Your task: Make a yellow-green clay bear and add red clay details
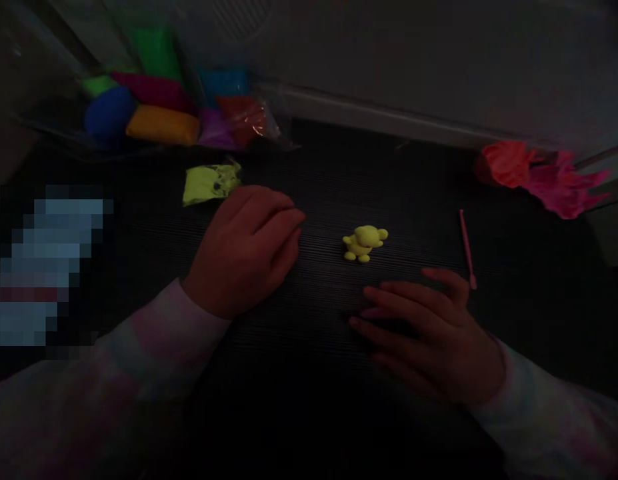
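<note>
A small yellow clay figure [365, 241] with a round head, short arms and feet rests on the dark table between my hands, touched by neither. My left hand [249, 250] is to its left, fingers curled together; anything inside them is hidden. Just behind that hand is a torn packet of yellow-green clay [205, 185]. My right hand [429, 333] is low over the table in front of the figure, fingers stretched and apart. A small purplish piece [375, 312] shows between its fingers, too dim to identify. Beyond this hand lies a thin pink modelling tool [467, 248].
Several coloured clay packs, among them an orange pack [163, 125] and a blue pack [110, 113], sit in clear plastic at the back left. Crumpled pink-red material [543, 175] is at the back right. A pixelated bright rectangle [49, 260] is at the left.
</note>
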The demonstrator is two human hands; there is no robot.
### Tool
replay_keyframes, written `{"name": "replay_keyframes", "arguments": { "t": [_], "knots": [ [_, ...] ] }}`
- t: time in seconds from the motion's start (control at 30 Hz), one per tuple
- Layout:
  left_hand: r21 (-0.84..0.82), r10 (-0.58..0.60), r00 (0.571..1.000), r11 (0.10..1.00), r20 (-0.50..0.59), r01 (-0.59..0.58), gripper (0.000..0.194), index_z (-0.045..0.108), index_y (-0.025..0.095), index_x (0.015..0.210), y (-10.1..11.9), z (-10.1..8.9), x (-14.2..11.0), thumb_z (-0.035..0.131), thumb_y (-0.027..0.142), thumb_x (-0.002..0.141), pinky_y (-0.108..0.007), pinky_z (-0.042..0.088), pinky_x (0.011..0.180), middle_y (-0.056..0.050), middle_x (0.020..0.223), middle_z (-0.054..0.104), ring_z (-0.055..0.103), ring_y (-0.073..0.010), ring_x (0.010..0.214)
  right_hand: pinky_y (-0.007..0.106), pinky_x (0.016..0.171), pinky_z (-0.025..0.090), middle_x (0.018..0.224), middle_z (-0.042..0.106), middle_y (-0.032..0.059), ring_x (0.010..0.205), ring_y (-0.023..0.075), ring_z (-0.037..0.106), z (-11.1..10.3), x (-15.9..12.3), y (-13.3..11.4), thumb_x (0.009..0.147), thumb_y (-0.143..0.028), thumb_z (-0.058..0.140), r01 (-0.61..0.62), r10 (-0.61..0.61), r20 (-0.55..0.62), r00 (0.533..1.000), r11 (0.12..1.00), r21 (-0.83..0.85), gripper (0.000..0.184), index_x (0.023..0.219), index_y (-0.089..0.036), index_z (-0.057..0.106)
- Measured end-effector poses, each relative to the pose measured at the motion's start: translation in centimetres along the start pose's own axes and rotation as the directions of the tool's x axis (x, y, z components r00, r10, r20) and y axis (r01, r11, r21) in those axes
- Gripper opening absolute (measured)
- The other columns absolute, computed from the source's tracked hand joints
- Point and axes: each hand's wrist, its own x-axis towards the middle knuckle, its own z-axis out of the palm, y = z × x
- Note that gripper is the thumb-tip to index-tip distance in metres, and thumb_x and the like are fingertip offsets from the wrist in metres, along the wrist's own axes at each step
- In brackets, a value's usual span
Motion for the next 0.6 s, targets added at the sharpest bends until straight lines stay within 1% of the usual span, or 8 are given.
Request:
{"name": "replay_keyframes", "arguments": {
  "t": [0.13,0.27,0.37,0.43,0.5,0.53,0.6],
  "knots": [
    [0.026,0.017,0.999,1.000,-0.034,-0.016,0.022,0.054,0.019,0.094,-0.14,-0.24,0.04,0.041,0.026,0.078,-0.036,0.037,0.086,-0.002,0.099,0.055,0.049,-0.0169,0.095,0.047,0.087,0.029,0.101,0.059,0.0022,0.093,0.0225,0.050,0.15,-0.10,0.25,0.072,-0.028,0.056,-0.124,0.125,-0.024,0.992,0.992,0.036,0.028,0.099,-0.029,0.055],
    [0.050,0.071,0.996,0.996,-0.061,-0.068,0.022,0.056,0.015,0.094,-0.27,-0.35,0.02,0.044,0.024,0.077,-0.033,0.037,0.086,-0.004,0.097,0.056,0.049,-0.0154,0.094,0.048,0.087,0.030,0.090,0.061,0.0004,0.085,0.0201,0.053,0.21,-0.08,0.40,0.071,-0.027,0.057,-0.183,0.185,-0.012,0.983,0.980,0.073,0.017,0.088,-0.029,0.056],
    [0.055,0.080,0.995,0.996,-0.066,-0.076,0.022,0.056,0.014,0.093,-0.34,-0.31,0.06,0.045,0.023,0.076,-0.032,0.038,0.086,-0.004,0.096,0.056,0.048,-0.0153,0.094,0.046,0.086,0.033,0.083,0.061,0.0003,0.079,0.0183,0.054,0.21,0.00,0.75,0.073,-0.026,0.055,-0.278,0.279,0.006,0.960,0.956,0.093,0.011,0.083,-0.027,0.056],
    [0.058,0.088,0.993,0.995,-0.073,-0.084,0.022,0.057,0.014,0.093,-0.38,-0.27,0.09,0.045,0.023,0.076,-0.032,0.038,0.086,-0.004,0.096,0.056,0.048,-0.0154,0.094,0.046,0.084,0.034,0.082,0.060,0.0017,0.077,0.0183,0.054,0.20,-0.01,1.00,0.073,-0.025,0.054,-0.327,0.328,-0.007,0.945,0.942,0.077,0.012,0.084,-0.026,0.056],
    [0.057,0.091,0.993,0.995,-0.076,-0.087,0.022,0.057,0.013,0.093,-0.39,-0.26,0.09,0.045,0.023,0.077,-0.032,0.038,0.086,-0.005,0.097,0.056,0.048,-0.0153,0.095,0.046,0.084,0.035,0.085,0.059,0.0032,0.079,0.0191,0.053,0.16,-0.09,1.08,0.073,-0.024,0.054,-0.314,0.316,-0.022,0.948,0.947,0.062,0.016,0.089,-0.025,0.056],
    [0.057,0.088,0.993,0.995,-0.075,-0.084,0.023,0.057,0.013,0.093,-0.40,-0.26,0.09,0.044,0.023,0.078,-0.033,0.038,0.086,-0.004,0.097,0.056,0.048,-0.0151,0.095,0.047,0.084,0.035,0.087,0.059,0.0036,0.080,0.0194,0.053,0.13,-0.15,1.02,0.073,-0.024,0.054,-0.279,0.281,-0.021,0.959,0.958,0.068,0.019,0.092,-0.025,0.056],
    [0.057,0.080,0.994,0.995,-0.076,-0.076,0.022,0.057,0.013,0.092,-0.41,-0.25,0.08,0.043,0.024,0.078,-0.034,0.039,0.085,-0.004,0.096,0.056,0.049,-0.0148,0.094,0.048,0.085,0.034,0.090,0.058,0.0036,0.084,0.0197,0.052,0.06,-0.27,0.75,0.073,-0.023,0.053,-0.171,0.172,-0.004,0.985,0.978,0.117,0.022,0.095,-0.026,0.056]
  ]
}}
